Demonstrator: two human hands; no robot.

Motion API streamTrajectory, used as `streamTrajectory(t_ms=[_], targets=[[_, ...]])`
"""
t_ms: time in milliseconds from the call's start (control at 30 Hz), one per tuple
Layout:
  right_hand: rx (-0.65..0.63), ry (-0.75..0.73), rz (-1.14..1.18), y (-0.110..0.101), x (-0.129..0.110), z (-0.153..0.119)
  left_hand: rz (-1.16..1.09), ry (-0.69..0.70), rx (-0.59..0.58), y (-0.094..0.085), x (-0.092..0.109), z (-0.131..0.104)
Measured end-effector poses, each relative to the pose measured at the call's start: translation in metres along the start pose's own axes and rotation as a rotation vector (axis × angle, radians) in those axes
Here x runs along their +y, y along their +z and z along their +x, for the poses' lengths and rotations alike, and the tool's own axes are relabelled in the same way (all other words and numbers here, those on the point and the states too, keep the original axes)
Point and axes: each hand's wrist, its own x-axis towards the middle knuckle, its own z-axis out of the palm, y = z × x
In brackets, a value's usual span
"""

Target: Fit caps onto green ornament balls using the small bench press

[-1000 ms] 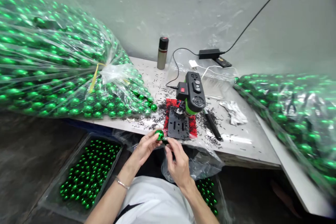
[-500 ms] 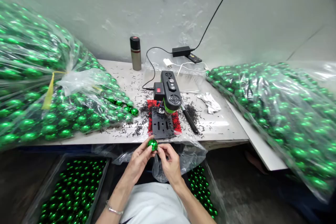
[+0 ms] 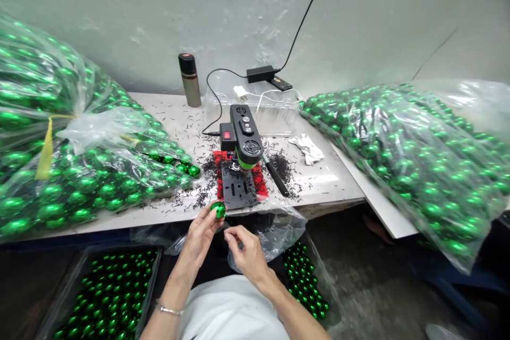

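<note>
A shiny green ball ornament is gripped in the fingers of my left hand, just in front of the table's edge. My right hand sits to its right, apart from the ball, with thumb and forefinger pinched together. Whatever may be between those fingertips is too small to make out. Beyond both hands stands a small black drill-press-like machine with a slotted black base plate, resting on a red mat. Black shavings lie thickly around it.
Large clear bags of green balls lie at left and right. Trays of balls stand below, left and right. Behind the machine are a bottle, a power adapter and a crumpled white glove.
My right hand has drawn away from the ball, down and to the right. The left hand still holds the ball, and the whole view has shifted slightly.
</note>
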Motion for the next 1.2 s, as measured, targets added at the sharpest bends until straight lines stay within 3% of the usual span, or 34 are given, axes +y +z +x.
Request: streamTrajectory(t_ms=[167, 300, 533, 667, 800, 933, 1100, 1200], targets=[[-0.106, -0.012, -0.053, 0.002, 0.004, -0.011, 0.008, 0.056, 0.005, 0.006, 0.009, 0.010], [-0.116, -0.127, -0.163, 0.003, 0.011, -0.016, 0.113, 0.181, 0.051, 0.018, 0.010, 0.022], [-0.174, -0.248, -0.279, 0.004, 0.027, -0.025, 0.571, 0.472, 0.041, 0.033, -0.005, 0.055], [-0.193, -0.266, -0.322, 0.002, 0.033, -0.030, 0.902, 0.615, 0.106, 0.035, -0.011, 0.071], [-0.171, -0.276, -0.356, -0.002, 0.038, -0.032, 1.138, 0.695, 0.142, 0.040, -0.012, 0.076], [-0.156, -0.290, -0.369, -0.004, 0.040, -0.034, 1.239, 0.760, 0.120, 0.043, -0.015, 0.078], [-0.069, -0.363, -0.336, -0.026, 0.033, -0.025, 1.285, 0.840, 0.017, 0.041, -0.017, 0.079], [0.189, -0.409, -0.247, -0.057, 0.023, -0.004, 1.282, 0.852, 0.003, 0.040, -0.016, 0.081]])
